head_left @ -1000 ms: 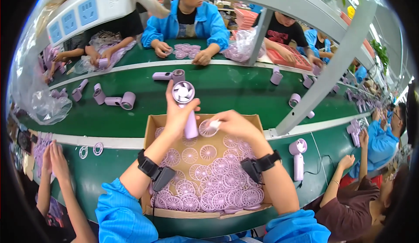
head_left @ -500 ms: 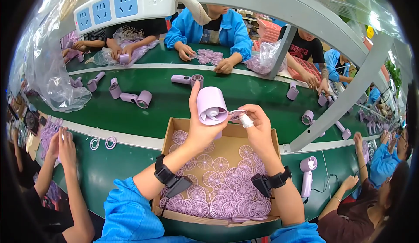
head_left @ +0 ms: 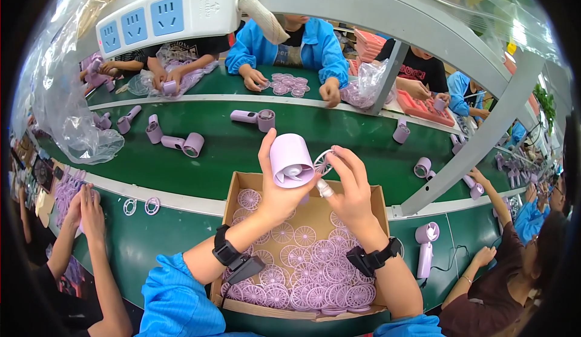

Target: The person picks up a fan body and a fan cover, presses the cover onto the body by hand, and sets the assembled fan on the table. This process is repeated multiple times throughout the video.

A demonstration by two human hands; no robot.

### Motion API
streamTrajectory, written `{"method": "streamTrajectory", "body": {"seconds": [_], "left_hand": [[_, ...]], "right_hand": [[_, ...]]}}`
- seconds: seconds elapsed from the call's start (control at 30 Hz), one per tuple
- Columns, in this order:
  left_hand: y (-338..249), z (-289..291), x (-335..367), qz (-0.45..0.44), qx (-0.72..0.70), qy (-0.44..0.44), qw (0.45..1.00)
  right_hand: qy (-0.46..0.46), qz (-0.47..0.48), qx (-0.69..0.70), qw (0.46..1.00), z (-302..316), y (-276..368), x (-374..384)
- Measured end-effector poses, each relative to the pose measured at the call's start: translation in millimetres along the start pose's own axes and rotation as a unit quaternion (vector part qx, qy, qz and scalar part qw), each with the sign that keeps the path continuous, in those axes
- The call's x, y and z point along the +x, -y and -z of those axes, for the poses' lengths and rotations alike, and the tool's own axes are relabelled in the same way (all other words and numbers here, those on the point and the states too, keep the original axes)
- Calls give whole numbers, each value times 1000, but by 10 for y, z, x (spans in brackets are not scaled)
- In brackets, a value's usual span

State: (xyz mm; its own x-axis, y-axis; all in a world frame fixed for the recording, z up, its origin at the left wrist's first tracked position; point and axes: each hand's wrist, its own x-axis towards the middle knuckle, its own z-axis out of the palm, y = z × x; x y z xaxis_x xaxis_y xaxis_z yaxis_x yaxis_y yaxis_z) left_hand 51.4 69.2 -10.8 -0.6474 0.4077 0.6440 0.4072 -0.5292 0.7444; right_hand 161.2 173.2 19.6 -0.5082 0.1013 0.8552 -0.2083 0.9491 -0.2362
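My left hand [head_left: 273, 201] grips a lilac handheld fan [head_left: 289, 150], its round head tilted so that the white blades inside show through the uncovered front. Most of the fan's handle is hidden behind my hand. Between the fingers of my right hand [head_left: 352, 193] is a spoked round fan grille [head_left: 323, 163], just right of the fan head. White wrapping covers the right thumb tip. Below both hands stands a cardboard box [head_left: 231, 196] holding many loose lilac grilles [head_left: 327, 270].
A green conveyor belt [head_left: 230, 161] carries several lilac fans beyond the box. Another fan [head_left: 426, 246] with a cable stands on the right. Two rings [head_left: 152, 206] lie left. A grey metal post [head_left: 478, 125] and power strip [head_left: 169, 16] hang close ahead. Co-workers sit around.
The grille in my right hand has turned to face the fan more openly, and the right fingers have spread upward. My left hand with the fan sits slightly lower in view.
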Motion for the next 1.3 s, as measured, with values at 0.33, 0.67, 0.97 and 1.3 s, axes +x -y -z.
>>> {"method": "streamTrajectory", "body": {"seconds": [0.33, 0.67, 0.97, 1.3], "left_hand": [[39, 88, 70, 291, -93, 128, 943], [-45, 32, 63, 211, 84, 169, 959], [-125, 41, 80, 248, 108, 187, 944], [-137, 43, 52, 299, -67, 223, 925]], "right_hand": [[41, -78, 2, 996, 10, -58, -5], [82, -23, -15, 996, 25, 19, 25], [84, -3, -34, 996, 24, 43, 30], [95, 7, -76, 992, 104, -117, 61]]}}
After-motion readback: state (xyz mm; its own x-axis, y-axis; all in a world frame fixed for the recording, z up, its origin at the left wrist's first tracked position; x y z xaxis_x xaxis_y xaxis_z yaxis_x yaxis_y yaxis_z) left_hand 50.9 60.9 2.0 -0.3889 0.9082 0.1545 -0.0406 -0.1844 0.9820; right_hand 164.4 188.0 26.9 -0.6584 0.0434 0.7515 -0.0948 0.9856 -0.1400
